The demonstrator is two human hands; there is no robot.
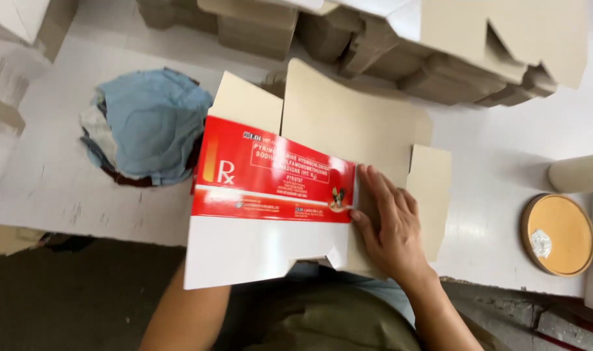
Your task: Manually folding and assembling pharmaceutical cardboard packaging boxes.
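Note:
A flat, unfolded carton (270, 188) with a red and white printed panel and plain beige flaps lies over the near edge of the white table (485, 221). My right hand (387, 224) lies flat on its beige inner side, fingers spread, pressing next to the red panel's right edge. My left hand is hidden under the carton; only the forearm (179, 312) shows below the white panel.
A blue and grey cloth bundle (147, 127) lies left of the carton. Stacks of flat beige cartons (439, 58) fill the far side. A round lid with an orange face (557, 234) rests at the right.

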